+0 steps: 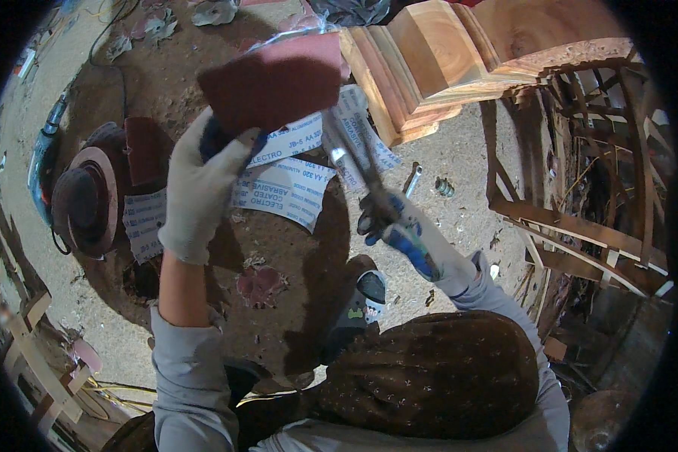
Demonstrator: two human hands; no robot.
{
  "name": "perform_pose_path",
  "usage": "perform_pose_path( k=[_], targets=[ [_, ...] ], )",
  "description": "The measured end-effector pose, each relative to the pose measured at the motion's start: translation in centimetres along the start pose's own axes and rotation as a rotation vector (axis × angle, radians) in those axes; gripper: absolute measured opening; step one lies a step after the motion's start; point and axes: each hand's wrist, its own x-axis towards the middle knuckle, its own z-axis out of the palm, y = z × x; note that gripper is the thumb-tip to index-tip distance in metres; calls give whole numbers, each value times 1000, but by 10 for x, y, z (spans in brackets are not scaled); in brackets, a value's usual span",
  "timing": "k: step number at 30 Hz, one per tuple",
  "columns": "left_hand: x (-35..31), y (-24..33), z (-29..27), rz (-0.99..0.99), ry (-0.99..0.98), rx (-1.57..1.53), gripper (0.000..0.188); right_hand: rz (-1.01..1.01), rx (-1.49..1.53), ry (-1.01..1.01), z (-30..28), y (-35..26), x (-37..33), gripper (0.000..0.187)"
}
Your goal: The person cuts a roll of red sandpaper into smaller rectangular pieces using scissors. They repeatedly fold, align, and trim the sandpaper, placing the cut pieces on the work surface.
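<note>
With the left hand [196,188], gloved in white with dark blue fingertips, pinching a dark red sandpaper sheet [275,87] between thumb and fingers, held up tilted over the ground. With the right hand [407,233], gloved in white and blue, gripping a long dark metal tool [355,149], scissor-like, aimed up and to the left, tip just beside the sheet's lower right corner; impossible to tell contact from a narrow gap.

Close to the body, between grey sleeves [192,369], dark brown cloth [437,377] with small pale motifs. Just past the cloth, a pale shoe [373,290] with a dark patch, and to the left of that, a reddish scrap [261,286] on the ground. Farther out, beneath the hands, white-backed sheets [279,192] printed in blue, partly overlapping. To their left, a dark round pad [87,200], and beyond, near the rim of the view, a teal power tool [44,166]. To their right, a small shiny tube [413,181]. Farthest, at upper right, a moulded wooden piece [444,60]; along the right side, a wooden frame [580,230].
</note>
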Motion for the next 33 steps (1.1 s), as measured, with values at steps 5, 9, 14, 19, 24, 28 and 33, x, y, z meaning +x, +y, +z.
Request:
perform_pose_path(
  k=[5, 9, 14, 19, 24, 28, 33],
  targets=[
    [-3, -22, 5, 780, -128, 717, 35, -179, 589, 73, 11, -28, 16, 45],
    [-8, -26, 15, 861, -80, 745, 45, -220, 240, 279, 6, -27, 22, 51],
    [-10, -42, 8, -415, -128, -366, 37, -321, 112, 401, 5, -21, 29, 60],
    [-26, -44, 21, -458, -359, -24, 30, -312, 107, 443, 9, -21, 37, 56],
    [-17, -33, 25, -301, 2, -194, 20, -126, 336, 262, 11, 27, 18, 48],
    [-20, -30, 28, -239, 12, -136, 20, -84, -179, 73, 32, 30, 11, 53],
    [-26, -37, 39, -241, -35, -133, 21, -89, -193, 107, 42, 4, 22, 48]
  ],
)
